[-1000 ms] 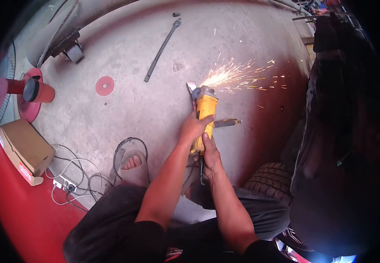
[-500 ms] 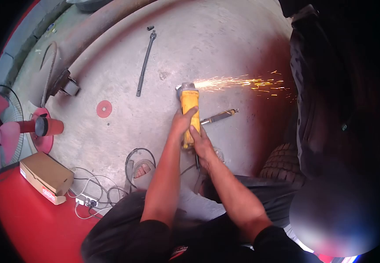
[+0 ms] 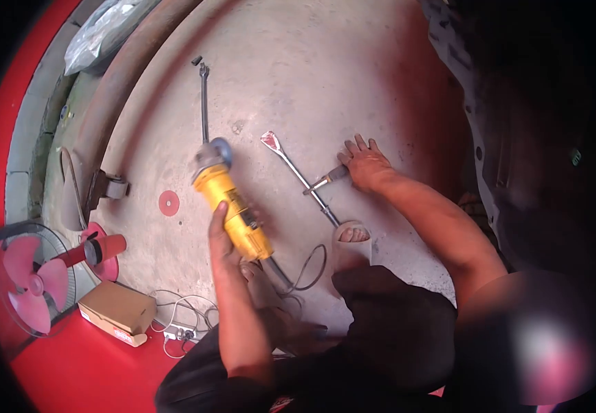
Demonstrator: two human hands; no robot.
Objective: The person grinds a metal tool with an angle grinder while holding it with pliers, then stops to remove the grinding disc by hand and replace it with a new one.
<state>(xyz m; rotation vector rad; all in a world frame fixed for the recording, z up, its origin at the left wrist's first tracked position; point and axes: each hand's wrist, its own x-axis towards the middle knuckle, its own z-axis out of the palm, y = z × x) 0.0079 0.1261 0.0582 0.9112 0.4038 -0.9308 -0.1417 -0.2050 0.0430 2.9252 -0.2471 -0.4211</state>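
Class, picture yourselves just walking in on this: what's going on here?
A person holds a yellow angle grinder in the left hand, above the floor. The right hand, fingers spread, is at the handle end of a tool that crosses a long metal bar. The bar's near end reaches the right foot. No sparks show at this moment.

I have a pink fan (image 3: 36, 283) by the left edge of the floor (image 3: 298, 69), near a cardboard box (image 3: 117, 307). Beside the box lies a power strip (image 3: 179, 334); farther off, a red disc (image 3: 169, 203).
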